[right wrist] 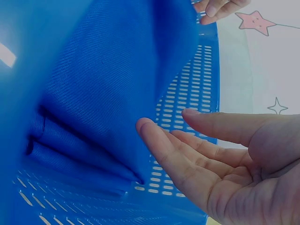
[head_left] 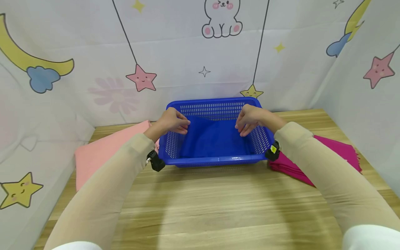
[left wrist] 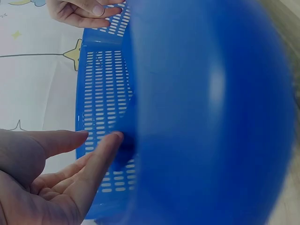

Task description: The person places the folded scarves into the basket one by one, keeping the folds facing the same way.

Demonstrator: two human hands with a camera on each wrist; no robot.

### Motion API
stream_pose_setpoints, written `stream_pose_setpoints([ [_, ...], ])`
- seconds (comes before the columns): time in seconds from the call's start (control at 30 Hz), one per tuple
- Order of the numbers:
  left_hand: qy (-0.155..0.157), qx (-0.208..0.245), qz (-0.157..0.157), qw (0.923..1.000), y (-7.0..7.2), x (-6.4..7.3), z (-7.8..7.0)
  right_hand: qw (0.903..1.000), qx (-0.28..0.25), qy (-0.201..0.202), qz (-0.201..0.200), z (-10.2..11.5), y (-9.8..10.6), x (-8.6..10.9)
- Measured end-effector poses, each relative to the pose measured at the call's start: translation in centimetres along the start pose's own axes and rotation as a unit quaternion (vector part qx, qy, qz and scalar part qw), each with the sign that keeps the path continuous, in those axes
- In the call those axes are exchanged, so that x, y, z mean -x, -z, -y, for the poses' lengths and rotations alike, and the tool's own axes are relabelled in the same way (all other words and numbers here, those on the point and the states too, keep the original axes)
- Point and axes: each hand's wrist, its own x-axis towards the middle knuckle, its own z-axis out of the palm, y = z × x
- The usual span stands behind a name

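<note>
A blue plastic basket with slotted walls stands on the wooden table, and folded blue cloth lies inside it. My left hand is over the basket's left end. In the left wrist view its thumb and forefinger are apart, with the forefinger's tip at the blue cloth's edge; whether it touches cannot be told. Over the basket's right side is my right hand. The right wrist view shows its fingers extended and loosely bent, the thumb apart, beside the cloth. Nothing is held between those fingers.
Folded pink cloth lies left of the basket, partly behind the left forearm. A folded magenta cloth lies at the right, partly under the right forearm. A printed white curtain stands behind the table and along both sides.
</note>
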Motion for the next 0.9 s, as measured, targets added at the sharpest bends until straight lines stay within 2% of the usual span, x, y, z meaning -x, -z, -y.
stream_pose_setpoints([
  [0.47,-0.004,0.02,0.004,0.9998,0.7,1.0,-0.5,0.9979,0.036,0.046,-0.029,0.1,0.3,1.3],
  [0.73,-0.008,0.027,-0.006,0.9996,1.3,1.4,-0.2,0.9952,0.02,0.083,-0.048,-0.4,1.0,2.5],
  [0.9,-0.013,0.037,-0.004,0.9992,1.9,1.8,-0.2,0.9928,0.032,0.101,-0.057,-0.4,1.3,3.4],
])
